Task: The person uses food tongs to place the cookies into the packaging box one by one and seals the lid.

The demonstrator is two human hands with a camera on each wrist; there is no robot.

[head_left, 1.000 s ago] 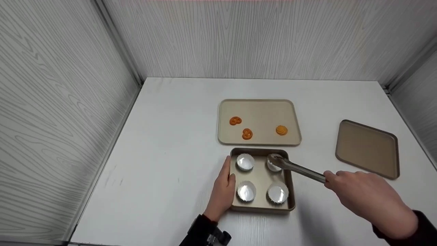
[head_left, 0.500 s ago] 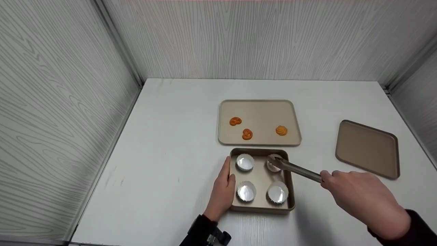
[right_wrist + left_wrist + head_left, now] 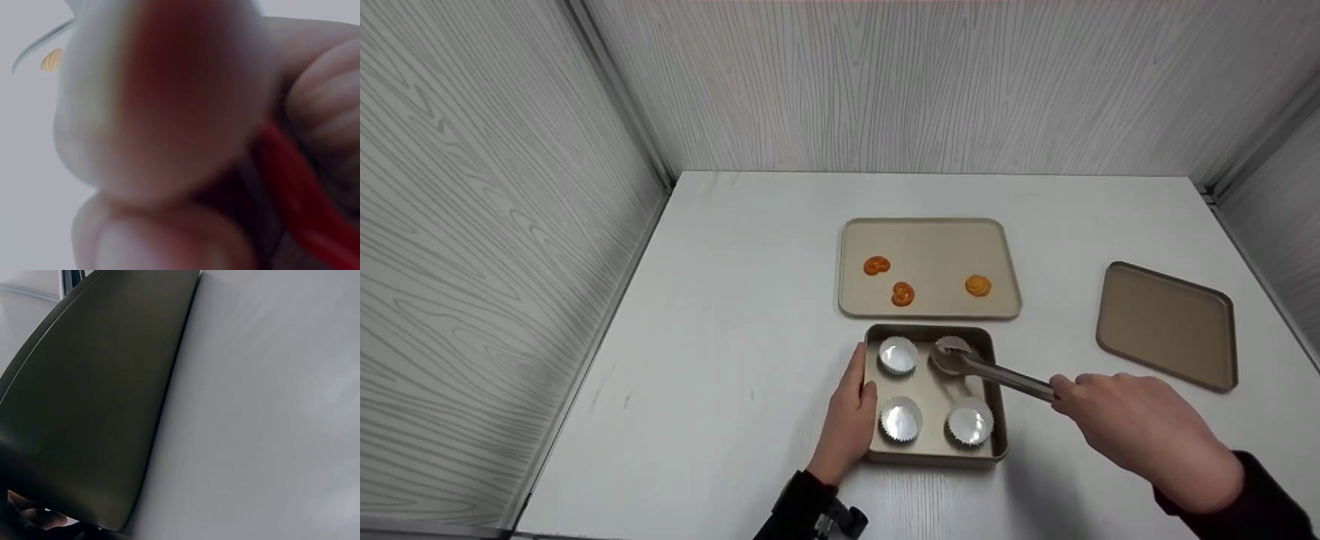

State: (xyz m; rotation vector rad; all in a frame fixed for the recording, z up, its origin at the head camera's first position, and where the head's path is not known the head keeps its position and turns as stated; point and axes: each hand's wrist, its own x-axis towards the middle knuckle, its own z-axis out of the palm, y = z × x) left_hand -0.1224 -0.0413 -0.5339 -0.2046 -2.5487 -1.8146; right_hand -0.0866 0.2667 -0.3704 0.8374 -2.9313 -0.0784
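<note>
My right hand (image 3: 1140, 431) grips metal tongs (image 3: 1012, 377), whose tips reach into a deep square baking pan (image 3: 931, 390). They overlap the back right fluted baking cup (image 3: 952, 343); whether they pinch it or hold something inside I cannot tell. Three more cups show in the pan: back left (image 3: 898, 355), front left (image 3: 901, 420) and front right (image 3: 970, 422). My left hand (image 3: 846, 424) rests along the pan's left side, fingers straight, thumb at the rim. In the right wrist view, fingers wrap near a red part (image 3: 295, 194); the left wrist view shows a dark pan wall (image 3: 95, 394).
Behind the pan lies a beige tray (image 3: 930, 247) with two pretzels (image 3: 877, 265) (image 3: 903, 294) and a swirled cookie (image 3: 978, 286). A brown tray (image 3: 1168, 326) stands apart at right. Wood-grain panels (image 3: 840, 90) border the white table (image 3: 720, 315).
The tongs and my right hand have shifted left. The back right cup has moved slightly left with the tong tips. My left hand and the pan have stayed in place.
</note>
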